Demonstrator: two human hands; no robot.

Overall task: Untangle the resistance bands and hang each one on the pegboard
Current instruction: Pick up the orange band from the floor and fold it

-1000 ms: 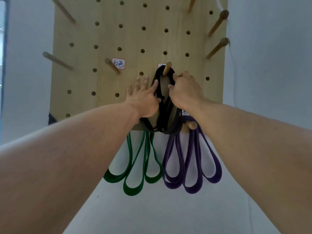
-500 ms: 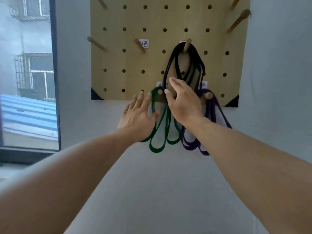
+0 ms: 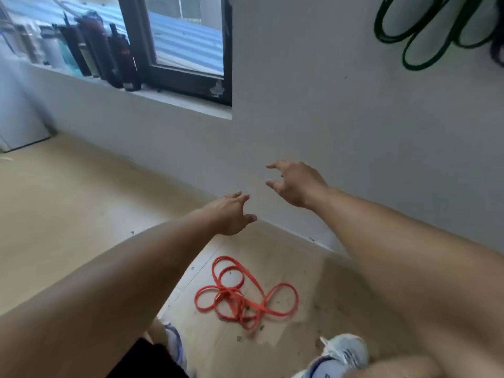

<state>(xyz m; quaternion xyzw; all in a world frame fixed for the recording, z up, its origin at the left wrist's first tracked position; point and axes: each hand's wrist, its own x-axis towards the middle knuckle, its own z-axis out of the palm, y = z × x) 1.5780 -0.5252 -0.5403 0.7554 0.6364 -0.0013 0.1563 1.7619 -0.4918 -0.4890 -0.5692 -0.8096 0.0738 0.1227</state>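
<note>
A red resistance band (image 3: 241, 293) lies in a tangled heap on the beige floor near the wall. My left hand (image 3: 231, 212) hangs in the air above it, fingers relaxed and empty. To its right and higher, my right hand (image 3: 293, 182) is held out with loosely spread fingers, holding nothing. The lower loops of the green band (image 3: 417, 34) hang on the wall at the top right. A sliver of the purple band (image 3: 497, 54) shows at the right edge. The pegboard itself is out of view.
The white wall (image 3: 327, 132) stands straight ahead, meeting the floor at a pale skirting. Several dark bottles (image 3: 120, 55) line the window sill at the upper left. My two shoes (image 3: 342, 356) stand on the floor near the bottom edge, close to the red band.
My view has swung down and left from the pegboard to the floor. Both hands have left the hanging bands and dropped, empty. The red band on the floor has come into view.
</note>
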